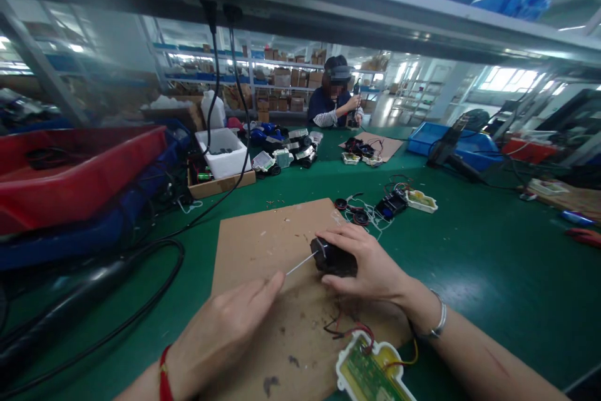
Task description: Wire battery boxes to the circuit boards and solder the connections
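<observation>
My right hand point(364, 260) is wrapped round a dark, rounded black part point(335, 258), just above the cardboard sheet point(244, 251). From that part's left end a thin, straight, pale strand point(301, 263) runs to my left hand point(235, 319). The thumb and fingers of that hand are closed on the strand; whether it is a wire or a rod I cannot tell. Near my right wrist lies a white-rimmed casing with a green circuit board point(370, 370). Red, black and yellow wires point(361, 332) come out of it.
Beyond the cardboard lie small black speakers point(360, 218) with loose wires and another pale casing point(421, 201). A red bin point(79, 166) and a white foam box point(224, 154) stand left, a blue bin point(455, 143) right. Black cables point(178, 257) cross the left side. A co-worker point(335, 94) sits opposite.
</observation>
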Motion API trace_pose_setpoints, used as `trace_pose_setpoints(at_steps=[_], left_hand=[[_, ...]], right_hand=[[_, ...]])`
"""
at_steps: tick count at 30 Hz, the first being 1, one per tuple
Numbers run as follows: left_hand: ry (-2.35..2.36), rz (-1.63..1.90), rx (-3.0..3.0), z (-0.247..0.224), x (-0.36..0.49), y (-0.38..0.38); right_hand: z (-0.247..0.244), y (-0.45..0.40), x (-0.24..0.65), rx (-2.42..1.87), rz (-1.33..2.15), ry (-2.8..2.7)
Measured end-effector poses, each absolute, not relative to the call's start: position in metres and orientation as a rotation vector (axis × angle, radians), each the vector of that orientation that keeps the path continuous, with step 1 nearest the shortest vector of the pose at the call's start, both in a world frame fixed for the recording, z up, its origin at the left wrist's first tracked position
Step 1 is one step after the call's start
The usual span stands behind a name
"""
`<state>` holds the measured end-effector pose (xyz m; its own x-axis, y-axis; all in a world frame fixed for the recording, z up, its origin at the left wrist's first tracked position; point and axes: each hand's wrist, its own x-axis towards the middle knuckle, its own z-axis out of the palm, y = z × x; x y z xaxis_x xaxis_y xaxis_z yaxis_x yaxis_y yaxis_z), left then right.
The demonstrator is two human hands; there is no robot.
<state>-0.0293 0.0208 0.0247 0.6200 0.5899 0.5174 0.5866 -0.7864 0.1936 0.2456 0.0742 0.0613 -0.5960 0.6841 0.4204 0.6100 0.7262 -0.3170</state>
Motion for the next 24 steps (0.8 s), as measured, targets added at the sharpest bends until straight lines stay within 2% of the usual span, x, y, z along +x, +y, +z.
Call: trace_pose_setpoints(at_steps=[3,7,9,11,17,24], left_hand=[[1.196,0.756,2.367,0.039,-0.024,0.026],[1.181,0.314,1.463,0.071,-0.01,0.03],[1.195,0.239,1.306,0.079,-0.003,0.032],[1.274,0.243,1.435,0.081,0.002,0.033],[1.604,0.263,2.343,0.079,0.004,0.04],[1.5,0.056,2.82,0.094,0.004,0.062]], right_hand=[[0.058,0.074,0.244,-0.978,0.155,-2.393],[0.049,0.07,0.239,-0.856,-0.04,-2.48],[0.047,0.069,0.237,-0.806,-0.094,-2.499],[0.047,0.068,0.237,-0.801,-0.11,-2.486],[0.05,0.067,0.239,-0.949,0.049,-2.339],[0.048,0.075,0.239,-1.039,0.302,-2.244]])
